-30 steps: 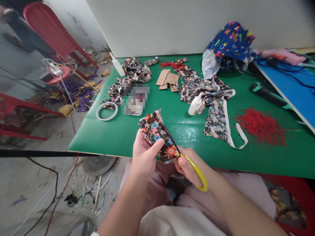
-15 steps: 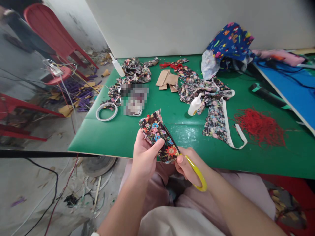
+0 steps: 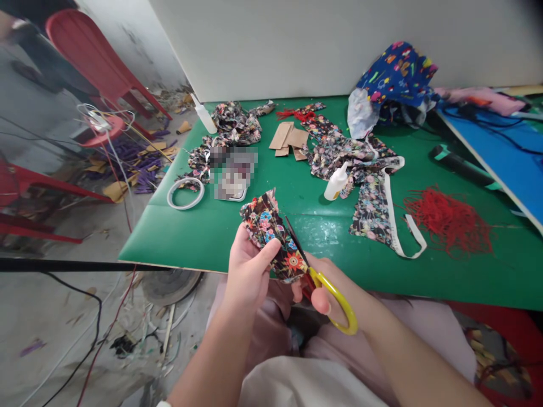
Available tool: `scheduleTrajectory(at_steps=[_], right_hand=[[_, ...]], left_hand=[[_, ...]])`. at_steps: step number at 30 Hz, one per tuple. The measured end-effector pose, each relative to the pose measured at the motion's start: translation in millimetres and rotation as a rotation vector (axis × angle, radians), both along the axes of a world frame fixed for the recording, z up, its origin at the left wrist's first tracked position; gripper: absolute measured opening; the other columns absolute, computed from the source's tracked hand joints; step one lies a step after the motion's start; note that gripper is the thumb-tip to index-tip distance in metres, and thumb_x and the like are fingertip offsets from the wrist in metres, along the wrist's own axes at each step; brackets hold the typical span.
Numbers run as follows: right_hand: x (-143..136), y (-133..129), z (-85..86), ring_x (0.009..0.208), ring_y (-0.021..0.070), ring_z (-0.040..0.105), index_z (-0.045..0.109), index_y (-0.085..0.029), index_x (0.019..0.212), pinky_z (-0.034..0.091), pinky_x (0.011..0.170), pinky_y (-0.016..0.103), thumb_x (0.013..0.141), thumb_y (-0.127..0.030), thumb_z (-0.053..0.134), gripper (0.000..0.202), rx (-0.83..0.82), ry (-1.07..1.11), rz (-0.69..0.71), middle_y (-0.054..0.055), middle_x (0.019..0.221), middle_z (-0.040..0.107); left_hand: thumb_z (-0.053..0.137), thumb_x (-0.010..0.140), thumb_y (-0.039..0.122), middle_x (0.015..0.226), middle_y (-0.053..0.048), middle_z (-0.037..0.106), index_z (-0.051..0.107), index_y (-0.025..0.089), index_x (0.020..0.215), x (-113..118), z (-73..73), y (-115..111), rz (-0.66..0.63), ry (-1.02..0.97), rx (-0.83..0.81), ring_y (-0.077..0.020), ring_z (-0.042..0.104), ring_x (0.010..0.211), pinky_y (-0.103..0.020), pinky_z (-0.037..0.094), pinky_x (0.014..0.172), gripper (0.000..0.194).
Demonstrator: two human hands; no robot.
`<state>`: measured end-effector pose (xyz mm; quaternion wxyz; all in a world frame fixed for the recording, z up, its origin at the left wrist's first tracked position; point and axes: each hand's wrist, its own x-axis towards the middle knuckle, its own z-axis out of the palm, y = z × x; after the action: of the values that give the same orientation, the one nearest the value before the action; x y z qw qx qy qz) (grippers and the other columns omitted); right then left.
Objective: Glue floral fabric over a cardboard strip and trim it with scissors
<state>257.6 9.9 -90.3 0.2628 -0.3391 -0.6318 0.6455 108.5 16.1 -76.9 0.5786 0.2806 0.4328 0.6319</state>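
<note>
A piece of dark floral fabric [image 3: 271, 226] is pinched in my left hand [image 3: 250, 265], thumb on top, just above the table's front edge. My right hand [image 3: 324, 291] grips yellow-handled scissors [image 3: 335, 294]. Their dark blade [image 3: 296, 237] lies along the fabric's right edge, pointing up and away; the other blade is mostly hidden. A red object or inner part shows beneath the handle, too covered to name. Beyond my hands, a white squeeze bottle [image 3: 336, 182] stands near crumpled floral cloth [image 3: 331, 152].
On the green table [image 3: 220, 243] are a tape roll [image 3: 185, 193], a blurred-out phone-like item [image 3: 233, 175], brown card pieces [image 3: 289, 137], red strings [image 3: 449, 220] and another white bottle [image 3: 203, 114]. Blue printed cloth [image 3: 394, 73] is heaped at the back. Red chairs [image 3: 89, 51] stand left.
My right thumb and fingers have spread with the scissor handles. The visible blade's tip has swung slightly out from the fabric's edge. My left hand keeps its hold.
</note>
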Motion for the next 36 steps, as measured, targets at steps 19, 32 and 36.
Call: scheduleTrajectory(at_steps=[19,32,36], right_hand=[[9,6,4.4,0.077,0.0154,0.056,0.043,-0.024,0.119,0.046,0.070,0.029,0.076,-0.052,0.063,0.055,0.248,-0.180,-0.383,0.004,0.094,0.058],[8,5,2.5,0.102,0.0273,0.056,0.047,-0.016,0.122,0.046,0.087,0.042,0.064,-0.077,0.051,0.084,0.510,-0.263,-0.246,0.016,0.112,0.057],[7,1,2.4,0.074,0.0193,0.060,0.054,-0.017,0.104,0.046,0.066,0.030,0.066,-0.081,0.042,0.075,0.562,-0.280,-0.217,0.007,0.082,0.064]], left_hand=[[0.079,0.065,0.037,0.054,0.007,0.055,0.053,0.020,0.082,-9,9.0,-3,-0.089,-0.194,-0.170,-0.0049,0.050,0.046,-0.012,0.038,0.040,0.035],[0.080,0.064,0.031,0.059,0.004,0.061,0.062,0.017,0.072,-5,17.3,-7,0.009,-0.087,-0.027,-0.0070,0.055,0.049,-0.014,0.043,0.043,0.024],[0.082,0.061,0.029,0.063,0.003,0.066,0.066,0.018,0.076,-2,19.7,-9,0.119,0.017,-0.018,-0.0072,0.057,0.052,-0.016,0.048,0.051,0.025]])
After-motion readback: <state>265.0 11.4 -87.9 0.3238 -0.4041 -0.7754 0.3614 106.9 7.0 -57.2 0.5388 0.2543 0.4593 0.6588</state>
